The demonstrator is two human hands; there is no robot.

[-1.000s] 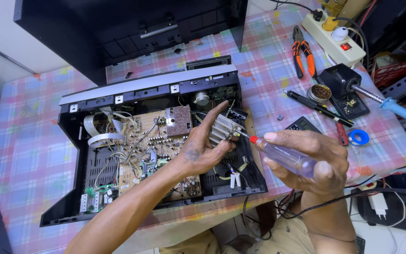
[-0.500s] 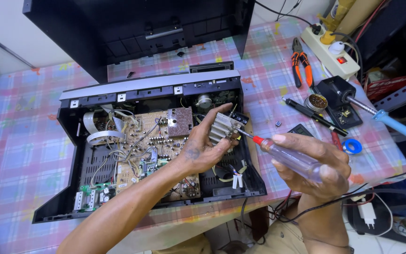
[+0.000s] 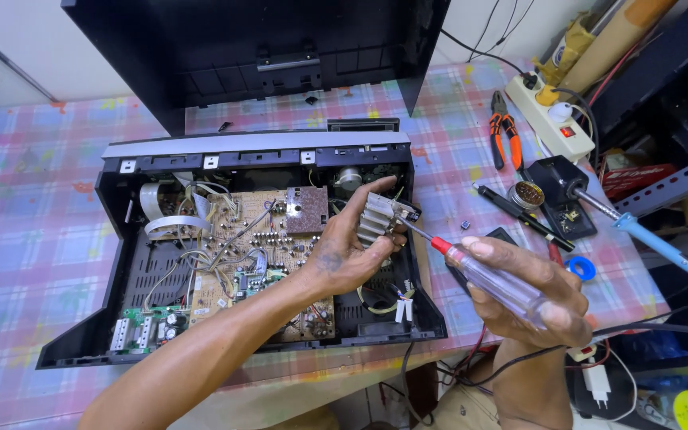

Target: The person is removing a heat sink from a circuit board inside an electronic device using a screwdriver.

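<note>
Screwdriver [image 3: 487,276], gripped in the right hand [image 3: 531,291], angles up-left to the heatsink [image 3: 376,219] pinched by left hand [image 3: 348,251] fingers.

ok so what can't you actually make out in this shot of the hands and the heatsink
Head view only:
- Screwdriver tip: hidden where it meets the heatsink, so the screw is not visible.
- Left hand: its palm covers part of the circuit board.
- Right hand: its grip hides the clear handle's end.
- Soldering iron: its tip sits hidden inside the stand.
</note>
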